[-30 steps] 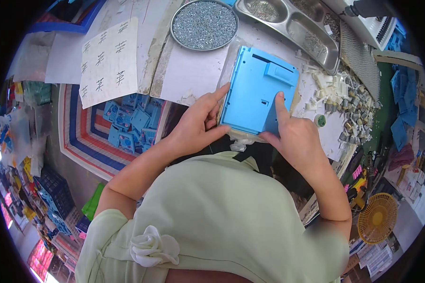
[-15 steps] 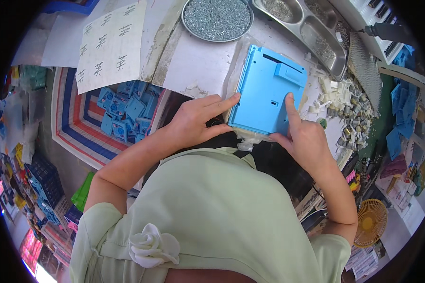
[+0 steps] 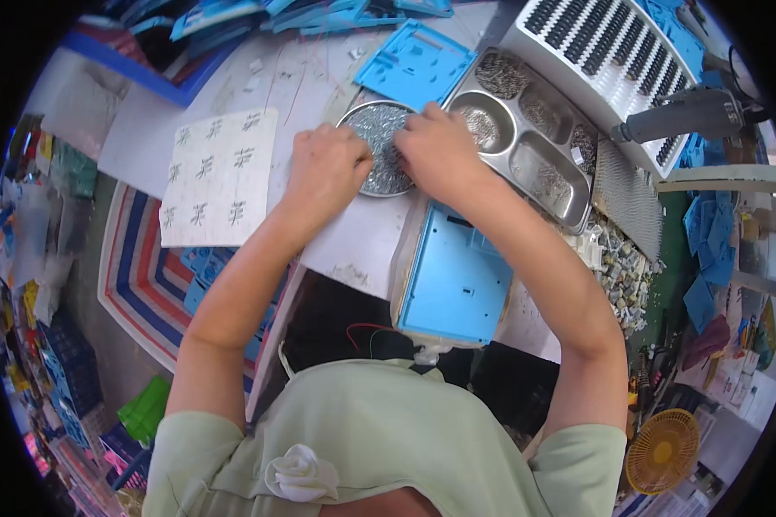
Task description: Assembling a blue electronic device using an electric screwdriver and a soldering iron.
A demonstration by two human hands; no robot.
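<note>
Scanning left to right: paper sheet with printed marks lies flat at the bench's left edge, clear of both hands.

Left hand is curled, knuckles up, at the left rim of the round dish. Fingertips are tucked under, so I can't tell whether it pinches anything.

The dish sits mid-bench, full of small silvery bits, likely screws. They should be light, hard, slippery and loose, so they'll scatter if raked. Best taken by a fingertip pinch, one or a few at a time. The dish itself looks like thin metal, stiff; steady it by the rim.

Right hand is over the dish's right side, fingers bent down into the pile. Grip is hidden, can't tell what it holds.

Blue panel lies flat just below the dish, nearer the body, untouched. Moulded plastic: light and rigid, but probably flexes some. Hold by the long edges.

Steel tray, with compartments of more small parts, is just right of the dish.
</note>
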